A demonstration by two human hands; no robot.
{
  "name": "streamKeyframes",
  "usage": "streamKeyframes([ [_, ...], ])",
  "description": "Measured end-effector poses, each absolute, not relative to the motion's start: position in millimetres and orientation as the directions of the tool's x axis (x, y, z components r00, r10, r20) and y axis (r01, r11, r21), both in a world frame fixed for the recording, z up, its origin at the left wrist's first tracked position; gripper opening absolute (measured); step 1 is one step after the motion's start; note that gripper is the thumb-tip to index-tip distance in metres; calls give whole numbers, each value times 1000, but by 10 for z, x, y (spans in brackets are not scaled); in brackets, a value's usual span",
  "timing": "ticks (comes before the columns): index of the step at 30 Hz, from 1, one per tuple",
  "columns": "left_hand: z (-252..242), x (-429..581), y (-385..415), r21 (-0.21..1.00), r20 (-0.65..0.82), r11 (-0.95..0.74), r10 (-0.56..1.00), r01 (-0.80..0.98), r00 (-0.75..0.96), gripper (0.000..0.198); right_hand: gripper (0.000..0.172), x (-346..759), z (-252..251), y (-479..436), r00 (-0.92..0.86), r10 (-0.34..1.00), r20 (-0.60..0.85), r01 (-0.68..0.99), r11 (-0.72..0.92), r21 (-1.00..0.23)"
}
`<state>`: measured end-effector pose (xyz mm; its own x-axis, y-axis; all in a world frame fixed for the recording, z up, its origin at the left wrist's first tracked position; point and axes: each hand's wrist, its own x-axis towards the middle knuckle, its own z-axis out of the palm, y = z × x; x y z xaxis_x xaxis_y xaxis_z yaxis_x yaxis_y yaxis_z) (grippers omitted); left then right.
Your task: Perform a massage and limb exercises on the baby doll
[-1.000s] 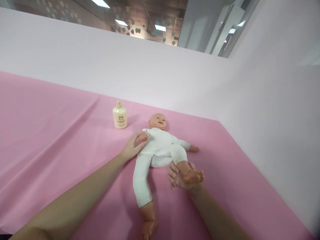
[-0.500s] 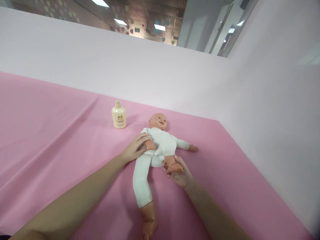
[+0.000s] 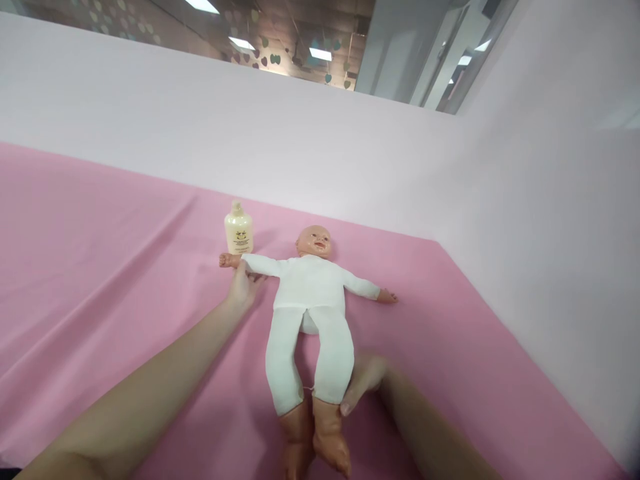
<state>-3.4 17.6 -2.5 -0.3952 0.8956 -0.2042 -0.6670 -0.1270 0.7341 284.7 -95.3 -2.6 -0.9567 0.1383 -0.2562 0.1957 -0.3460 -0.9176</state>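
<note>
A baby doll point(image 3: 311, 283) in a white body suit lies on its back, arms spread and both legs stretched toward me. Its head points to the wall. My left hand point(image 3: 243, 285) is closed round the doll's forearm on the left, close to the wrist. At the lower leg on the right, my right hand point(image 3: 367, 375) rests against the outer side, thumb at the ankle; its other fingers are mostly hidden and a little blurred. A cream pump bottle point(image 3: 239, 230) stands upright just behind the doll's hand on the left.
The pink cloth point(image 3: 125, 267) covers the table and has long folds at the left. A white wall point(image 3: 225, 140) runs along the back and another along the right. Above the back wall is a window point(image 3: 300, 47).
The doll's bent leg has come down straight with my right hand. Its other arm, folded over the chest before, is now stretched out to the left with my left hand.
</note>
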Motion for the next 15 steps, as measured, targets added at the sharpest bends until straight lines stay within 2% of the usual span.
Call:
streamKeyframes([
  [5,-50,-68,212,684,-236,-127,893,-718,-383,28,46,2845,-13,-930,-950,153,-272,218,-297,-930],
  [10,-53,-51,193,728,-198,-149,889,-670,-412,28,37,2807,-54,-805,-979,-79,-188,202,-253,-946],
  [13,-22,-17,155,784,-106,-196,892,-589,-439,28,45,2781,-152,-758,-975,-217,-57,123,-306,-944],
  [15,4,22,111,797,-25,-245,900,-552,-434,28,53,2778,-259,-747,-971,-199,130,-33,-431,-902],
])
